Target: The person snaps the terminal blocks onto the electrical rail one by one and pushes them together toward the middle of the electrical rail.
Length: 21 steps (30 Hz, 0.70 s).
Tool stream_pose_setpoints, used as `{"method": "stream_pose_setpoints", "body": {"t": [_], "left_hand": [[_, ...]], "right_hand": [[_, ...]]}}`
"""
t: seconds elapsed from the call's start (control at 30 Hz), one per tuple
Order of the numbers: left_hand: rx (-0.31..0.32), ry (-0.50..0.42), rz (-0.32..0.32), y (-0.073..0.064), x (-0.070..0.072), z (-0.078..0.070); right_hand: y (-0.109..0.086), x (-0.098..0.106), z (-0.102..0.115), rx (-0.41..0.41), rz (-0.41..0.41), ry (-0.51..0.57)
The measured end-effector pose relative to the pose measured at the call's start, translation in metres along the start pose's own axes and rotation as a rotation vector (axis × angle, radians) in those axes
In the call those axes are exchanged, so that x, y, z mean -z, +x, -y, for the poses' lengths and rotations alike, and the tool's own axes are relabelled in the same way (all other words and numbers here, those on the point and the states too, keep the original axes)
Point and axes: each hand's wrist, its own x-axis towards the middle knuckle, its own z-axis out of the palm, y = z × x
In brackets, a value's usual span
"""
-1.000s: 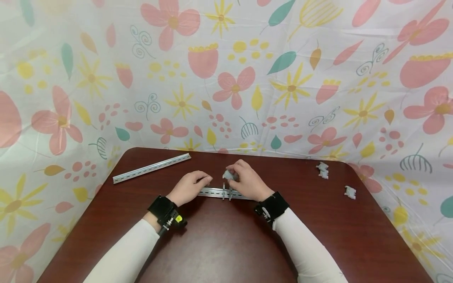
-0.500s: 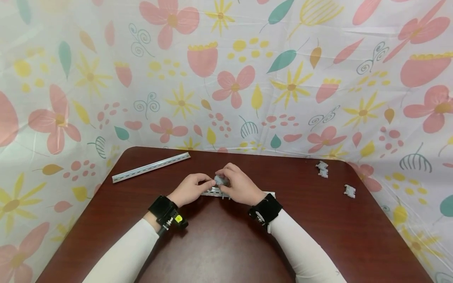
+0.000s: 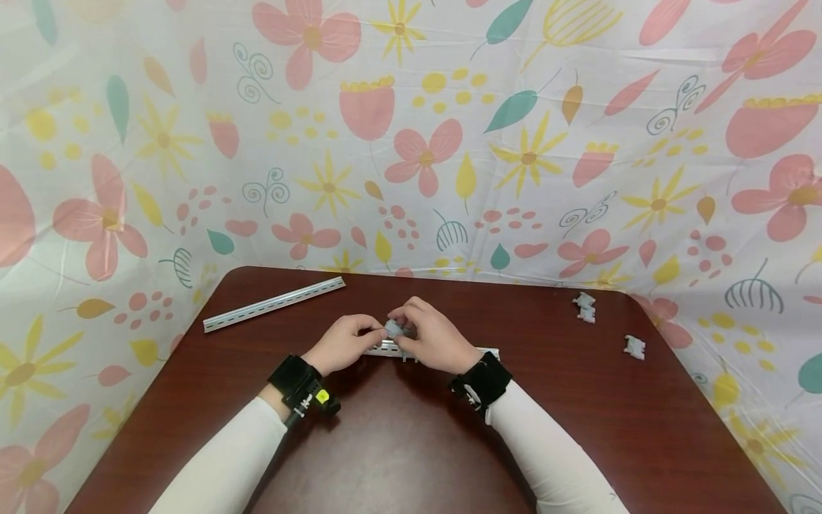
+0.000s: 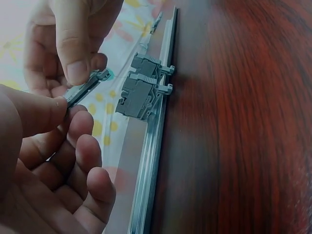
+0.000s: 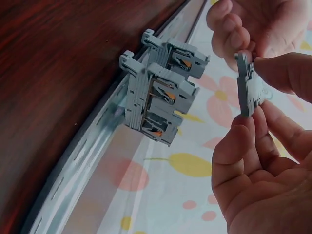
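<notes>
Terminal block in hand: grey DIN-rail type (image 3: 394, 329), held up near the rail and apart from it, tilted in the left wrist view.
Right hand (image 3: 439, 339): thumb and fingertips pinch the block, leaving its edges showing; probably held so for control of its angle.
Left hand (image 3: 343, 344): thumb and forefinger pinch the block's other end, remaining fingers loosely curled; two-ended hold likely keeps so small a part steady.
Slotted rail (image 4: 150, 165): lies crosswise before the person, beneath both hands, presumably for equal reach.
Mounted terminal blocks (image 5: 158, 100): two, upright on the rail, next to each other; cannot tell whether they touch. Both turn open, orange-flecked sides to the right, likely for a matching row.
Spare rail (image 3: 272, 305): slanted at table's far left, seemingly parked out of the way.
Loose terminal blocks (image 3: 586, 307): two together far right, another (image 3: 635, 347) nearer; likely a side supply.
</notes>
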Motion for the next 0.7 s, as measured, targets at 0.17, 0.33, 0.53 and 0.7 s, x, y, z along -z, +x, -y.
{"method": "stream_pose_setpoints", "body": {"t": [0.17, 0.33, 0.53, 0.7], "left_hand": [[-0.035, 0.041, 0.002, 0.0, 0.001, 0.001], [-0.051, 0.059, 0.01, 0.0, 0.002, 0.001], [-0.046, 0.053, 0.019, 0.0, 0.002, 0.002], [-0.044, 0.034, 0.03, 0.0, 0.001, -0.001]], "right_hand": [[-0.001, 0.004, -0.002, -0.04, 0.001, 0.033], [-0.001, 0.006, -0.006, -0.096, 0.018, 0.078], [-0.001, 0.009, -0.007, -0.113, 0.053, 0.129], [-0.001, 0.011, -0.007, -0.107, 0.082, 0.157]]}}
